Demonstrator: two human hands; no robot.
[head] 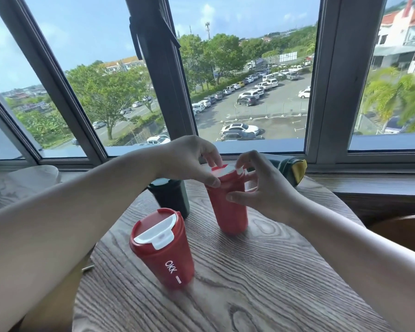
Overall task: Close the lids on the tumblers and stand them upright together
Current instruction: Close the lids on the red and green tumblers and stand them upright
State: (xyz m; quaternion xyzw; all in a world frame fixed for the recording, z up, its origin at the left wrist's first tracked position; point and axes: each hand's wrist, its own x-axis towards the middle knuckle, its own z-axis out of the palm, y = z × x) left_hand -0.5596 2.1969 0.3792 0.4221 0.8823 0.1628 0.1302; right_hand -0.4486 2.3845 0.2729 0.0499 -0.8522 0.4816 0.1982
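Three tumblers stand upright on the round wooden table [249, 283]. The near red tumbler [163, 250] has a white flip lid lying flat and shut. Behind it stands a dark green tumbler [171, 197], partly hidden by my left forearm. The far red tumbler [228, 204] stands to its right. My left hand [189, 161] curls over this tumbler's top, thumb on the rim and fingers on the lid. My right hand [259, 185] touches the white lid flap [238, 170] with its fingertips, thumb against the tumbler's side.
A green and yellow pouch [290, 168] lies at the table's far edge by the window sill. A pale round object [34, 174] sits on the sill at left. A wooden chair back [403, 231] shows at right. Window frames stand close behind.
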